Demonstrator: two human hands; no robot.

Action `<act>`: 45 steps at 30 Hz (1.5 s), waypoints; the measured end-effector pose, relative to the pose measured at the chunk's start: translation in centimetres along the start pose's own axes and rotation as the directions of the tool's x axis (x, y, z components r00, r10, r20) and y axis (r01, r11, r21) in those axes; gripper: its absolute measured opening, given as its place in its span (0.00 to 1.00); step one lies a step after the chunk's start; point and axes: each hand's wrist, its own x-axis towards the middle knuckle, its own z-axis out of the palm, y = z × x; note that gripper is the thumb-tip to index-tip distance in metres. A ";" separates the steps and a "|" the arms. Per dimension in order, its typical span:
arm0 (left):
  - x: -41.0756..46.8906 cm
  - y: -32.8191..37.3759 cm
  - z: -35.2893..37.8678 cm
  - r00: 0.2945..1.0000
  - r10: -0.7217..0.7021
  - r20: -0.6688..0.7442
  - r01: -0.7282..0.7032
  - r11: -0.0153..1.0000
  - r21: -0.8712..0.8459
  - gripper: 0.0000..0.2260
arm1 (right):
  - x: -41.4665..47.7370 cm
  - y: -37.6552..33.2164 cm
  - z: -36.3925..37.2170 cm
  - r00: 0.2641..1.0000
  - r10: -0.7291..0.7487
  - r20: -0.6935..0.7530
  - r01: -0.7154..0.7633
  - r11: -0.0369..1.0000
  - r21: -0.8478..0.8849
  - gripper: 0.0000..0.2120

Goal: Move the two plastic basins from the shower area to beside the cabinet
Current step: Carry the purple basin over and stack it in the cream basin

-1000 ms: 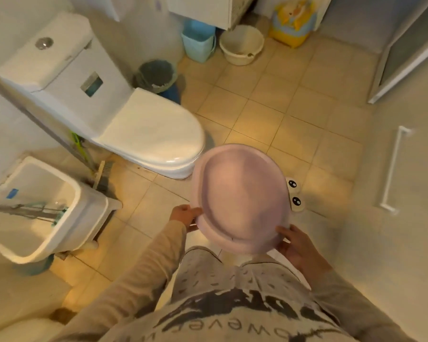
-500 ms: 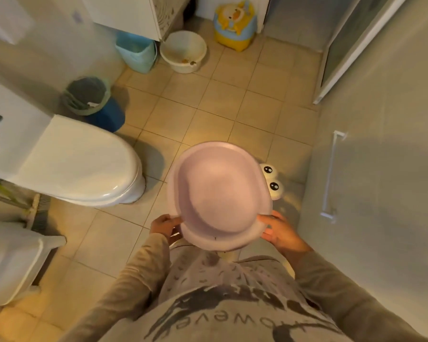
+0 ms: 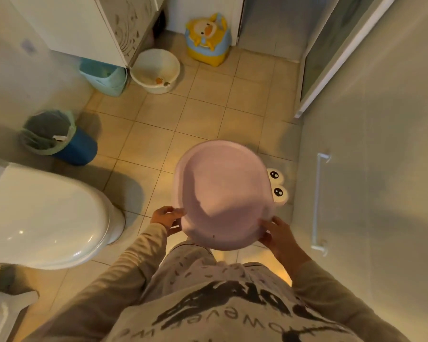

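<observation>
Beside the cabinet sits a white basin; the tiled floor between lies bare; left hand and right hand grip the pink basin.

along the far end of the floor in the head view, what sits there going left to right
light blue bin → white basin → yellow duck potty → glass door frame

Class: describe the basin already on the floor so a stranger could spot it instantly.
Find the white cabinet at the far wall. At the foot of its corner sits a round cream basin, between a pale blue bin and a yellow duck potty. Unlike the pink basin being carried, it holds small orange bits.
</observation>
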 end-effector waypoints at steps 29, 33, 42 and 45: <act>14.5 30.6 23.4 0.998 -0.034 -0.061 0.030 0.998 -0.057 0.20 | 25.6 -37.9 2.5 0.995 -0.050 0.089 0.062 0.988 -0.139 0.20; 15.3 33.0 26.1 0.992 -0.042 -0.116 0.017 0.978 -0.206 0.20 | 29.5 -44.5 3.7 0.986 -0.038 0.164 0.080 0.962 -0.260 0.20; 20.8 40.5 27.0 0.983 -0.078 -0.167 0.010 0.927 -0.375 0.21 | 37.0 -53.1 10.8 0.959 0.022 0.281 0.078 0.936 -0.342 0.19; 23.3 43.9 26.9 0.983 -0.081 -0.162 0.015 0.928 -0.373 0.20 | 39.3 -55.4 13.4 0.963 0.035 0.268 0.065 0.933 -0.354 0.19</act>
